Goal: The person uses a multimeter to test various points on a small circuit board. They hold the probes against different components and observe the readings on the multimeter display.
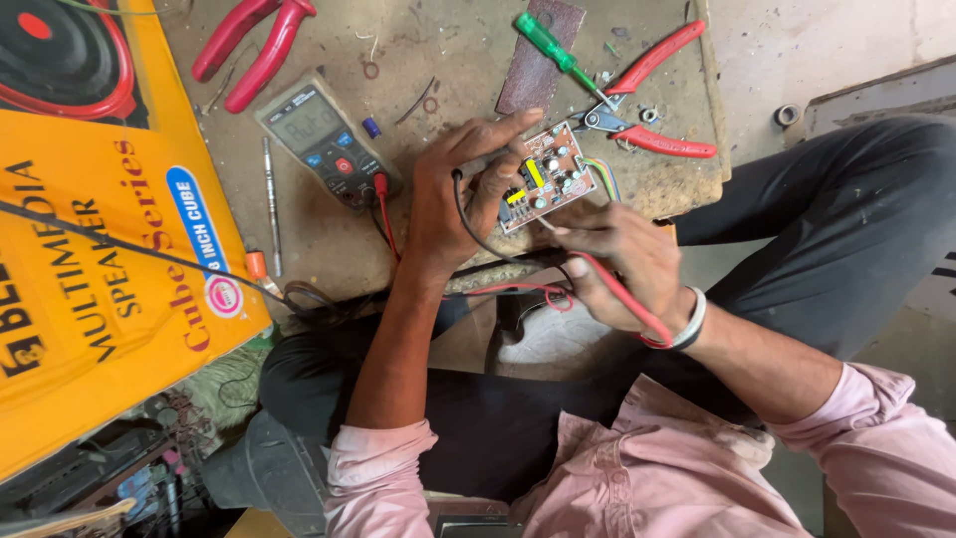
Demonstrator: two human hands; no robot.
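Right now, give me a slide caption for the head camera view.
Left hand steadies a small circuit board while the right hand applies a red probe, multimeter nearby.

Both forearms reach forward from rolled-up pink sleeves, elbows bent, converging at centre. Left hand [453, 194] is raised, back of hand toward camera, index finger stretched out to the right, other fingers curled in a grip with thumb tucked under. Right hand [622, 254] sits just below and right of it, knuckles up, fingers pinched together in a pen-style hold, fingertips pointing left. Right wrist wears a band; thumb position probably underneath, hard to see.
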